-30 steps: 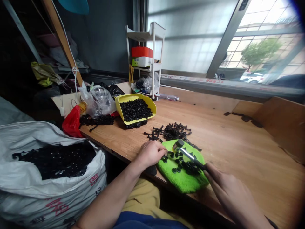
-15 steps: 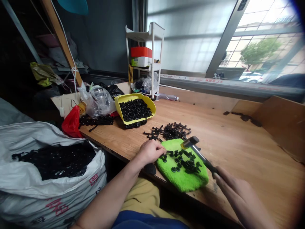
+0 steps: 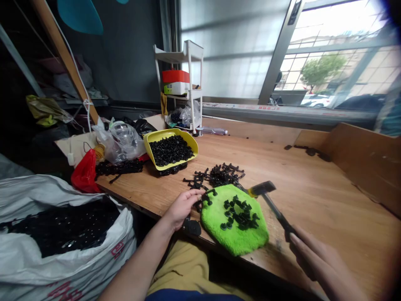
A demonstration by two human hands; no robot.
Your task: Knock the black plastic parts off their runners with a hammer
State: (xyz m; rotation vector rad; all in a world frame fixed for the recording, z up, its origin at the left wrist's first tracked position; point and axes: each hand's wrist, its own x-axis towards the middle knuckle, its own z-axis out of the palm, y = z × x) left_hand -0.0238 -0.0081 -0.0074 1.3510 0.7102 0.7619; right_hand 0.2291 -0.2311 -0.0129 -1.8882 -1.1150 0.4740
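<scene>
My left hand (image 3: pixel 184 205) is closed on a black plastic piece (image 3: pixel 207 197) at the left edge of the green cloth pad (image 3: pixel 219 234). My right hand (image 3: pixel 310 251) grips the dark handle of a hammer (image 3: pixel 272 205); its head, with a yellow end, is raised over the pad's right edge. Small black parts (image 3: pixel 241 215) lie loose on the middle of the pad. Just behind the pad is a pile of black branched pieces (image 3: pixel 221 174).
A yellow scoop tray (image 3: pixel 196 150) full of small black parts stands behind, left of a white shelf rack (image 3: pixel 189 83). Plastic bags (image 3: pixel 120 142) lie at the left. A large white sack (image 3: pixel 125 225) of black pieces is at lower left. Wooden boards (image 3: pixel 366 163) border the right side.
My left hand has drawn back left with the black piece, away from the loose parts. The hammer has moved right relative to the pad. The whole view has shifted slightly.
</scene>
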